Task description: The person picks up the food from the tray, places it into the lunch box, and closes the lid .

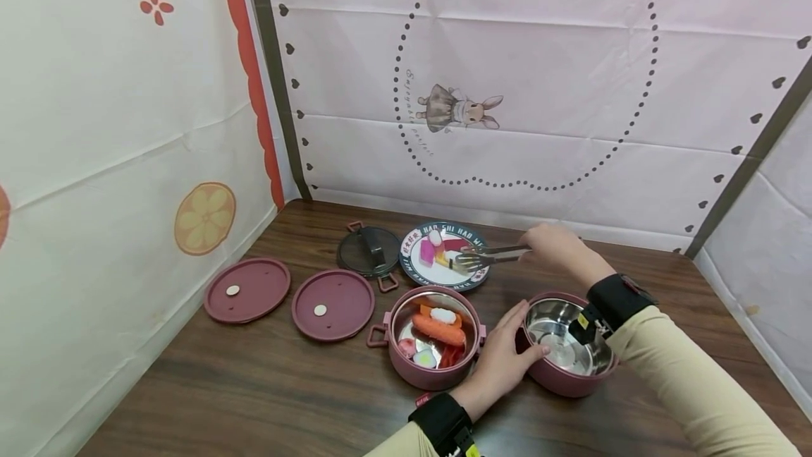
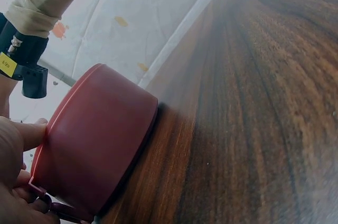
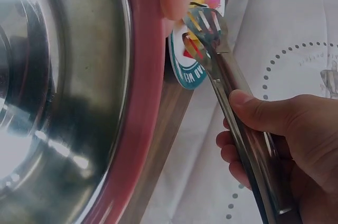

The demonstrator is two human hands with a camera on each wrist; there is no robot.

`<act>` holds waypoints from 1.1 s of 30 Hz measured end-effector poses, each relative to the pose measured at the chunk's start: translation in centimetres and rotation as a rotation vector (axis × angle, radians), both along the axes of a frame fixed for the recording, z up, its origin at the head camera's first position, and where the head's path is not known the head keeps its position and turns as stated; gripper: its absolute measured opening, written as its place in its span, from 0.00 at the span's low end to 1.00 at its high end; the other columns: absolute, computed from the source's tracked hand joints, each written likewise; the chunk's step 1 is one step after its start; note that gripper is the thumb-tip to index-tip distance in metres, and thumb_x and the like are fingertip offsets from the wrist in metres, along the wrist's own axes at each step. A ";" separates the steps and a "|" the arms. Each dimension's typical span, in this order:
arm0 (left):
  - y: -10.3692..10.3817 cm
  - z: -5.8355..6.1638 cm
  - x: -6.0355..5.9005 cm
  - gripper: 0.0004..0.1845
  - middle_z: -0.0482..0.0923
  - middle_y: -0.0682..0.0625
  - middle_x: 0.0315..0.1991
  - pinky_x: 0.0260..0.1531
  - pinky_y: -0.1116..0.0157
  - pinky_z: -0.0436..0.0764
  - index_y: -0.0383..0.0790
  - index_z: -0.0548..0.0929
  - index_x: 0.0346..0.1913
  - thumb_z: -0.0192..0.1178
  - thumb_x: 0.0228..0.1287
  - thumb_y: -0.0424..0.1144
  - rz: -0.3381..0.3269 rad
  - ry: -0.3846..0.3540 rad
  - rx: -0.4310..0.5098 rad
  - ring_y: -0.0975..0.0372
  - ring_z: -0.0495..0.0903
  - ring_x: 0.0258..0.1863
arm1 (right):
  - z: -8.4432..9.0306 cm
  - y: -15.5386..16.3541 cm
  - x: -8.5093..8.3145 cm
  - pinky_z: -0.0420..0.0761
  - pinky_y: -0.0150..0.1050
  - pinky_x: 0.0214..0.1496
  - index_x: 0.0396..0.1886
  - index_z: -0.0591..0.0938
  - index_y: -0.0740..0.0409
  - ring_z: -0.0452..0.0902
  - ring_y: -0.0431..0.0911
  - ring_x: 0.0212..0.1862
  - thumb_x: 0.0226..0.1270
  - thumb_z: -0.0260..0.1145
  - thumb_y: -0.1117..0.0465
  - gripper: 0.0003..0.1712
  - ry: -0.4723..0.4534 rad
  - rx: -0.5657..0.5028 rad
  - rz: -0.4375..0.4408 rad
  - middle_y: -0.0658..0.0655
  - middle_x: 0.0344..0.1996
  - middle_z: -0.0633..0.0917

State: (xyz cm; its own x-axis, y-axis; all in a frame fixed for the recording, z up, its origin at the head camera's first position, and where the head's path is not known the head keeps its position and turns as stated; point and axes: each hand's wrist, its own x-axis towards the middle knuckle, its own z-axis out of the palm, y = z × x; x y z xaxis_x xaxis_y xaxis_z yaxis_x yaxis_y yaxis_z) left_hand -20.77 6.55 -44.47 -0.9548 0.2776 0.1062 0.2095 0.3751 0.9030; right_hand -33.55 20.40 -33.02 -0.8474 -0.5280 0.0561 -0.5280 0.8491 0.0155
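Over plate [image 1: 415,275]: slotted steel tongs [image 1: 485,257] in right hand [image 1: 555,245].

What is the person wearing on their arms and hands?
Both arms wear long cream-coloured sleeves. The right sleeve ends at a black wrist strap carrying a small black camera with a yellow label. The left wrist has a matching black strap with a yellow tag. The left hand and right hand are bare: no gloves, rings or watch show.

The dark wooden desk [image 1: 254,386] carries two pink lids [image 1: 247,290] toward its left edge, a dark lid [image 1: 368,251] and a printed plate [image 1: 415,263] near the far edge, and two pink pots [image 1: 431,372] at the middle.
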 end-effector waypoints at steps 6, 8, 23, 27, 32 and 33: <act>0.1 -0.2 0.1 0.37 0.64 0.52 0.76 0.73 0.56 0.66 0.46 0.66 0.75 0.68 0.64 0.44 0.001 0.033 -0.001 0.59 0.64 0.75 | 0.7 0.9 0.3 0.83 0.54 0.50 0.48 0.87 0.61 0.85 0.57 0.48 0.64 0.70 0.59 0.15 -0.017 0.001 -0.017 0.62 0.45 0.89; 0.1 -0.2 0.1 0.37 0.64 0.52 0.76 0.73 0.56 0.66 0.46 0.66 0.75 0.68 0.64 0.44 0.003 0.037 0.000 0.59 0.64 0.75 | 1.2 1.5 0.4 0.83 0.54 0.51 0.49 0.87 0.62 0.85 0.57 0.47 0.64 0.70 0.59 0.16 -0.005 -0.002 0.006 0.63 0.45 0.89; -0.2 -0.5 0.2 0.37 0.63 0.47 0.76 0.73 0.55 0.66 0.42 0.66 0.75 0.67 0.65 0.43 0.001 0.085 0.003 0.56 0.64 0.75 | 5.3 9.4 4.5 0.80 0.59 0.54 0.47 0.87 0.62 0.85 0.60 0.47 0.62 0.71 0.58 0.17 0.000 -0.053 -0.017 0.63 0.43 0.89; -0.1 -0.5 0.2 0.37 0.63 0.47 0.76 0.73 0.55 0.66 0.42 0.66 0.75 0.66 0.66 0.42 -0.007 0.090 0.001 0.56 0.64 0.75 | 5.5 12.2 6.4 0.81 0.59 0.51 0.46 0.88 0.62 0.85 0.59 0.45 0.62 0.72 0.57 0.16 0.045 -0.015 -0.042 0.61 0.41 0.90; 0.0 -0.5 0.2 0.37 0.63 0.47 0.76 0.73 0.54 0.66 0.42 0.65 0.75 0.66 0.66 0.43 -0.010 0.069 0.020 0.56 0.63 0.75 | 5.5 15.0 8.4 0.82 0.58 0.46 0.42 0.87 0.67 0.86 0.60 0.42 0.59 0.74 0.59 0.17 0.089 0.033 -0.031 0.63 0.38 0.89; 0.0 -0.4 0.1 0.37 0.63 0.48 0.76 0.73 0.54 0.65 0.43 0.65 0.75 0.66 0.66 0.43 -0.008 0.060 0.024 0.56 0.63 0.75 | 5.5 15.4 8.7 0.82 0.58 0.45 0.42 0.87 0.68 0.86 0.60 0.41 0.58 0.74 0.59 0.17 0.089 0.040 -0.037 0.64 0.37 0.89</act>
State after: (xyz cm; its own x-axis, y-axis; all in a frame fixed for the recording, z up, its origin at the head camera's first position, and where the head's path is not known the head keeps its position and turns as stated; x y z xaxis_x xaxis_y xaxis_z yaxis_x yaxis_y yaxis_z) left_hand -20.67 6.51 -44.91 -0.9443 0.2820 0.1698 0.2664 0.3516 0.8975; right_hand -24.81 35.75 -27.54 -0.8589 -0.4999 0.1112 -0.4915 0.8656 0.0952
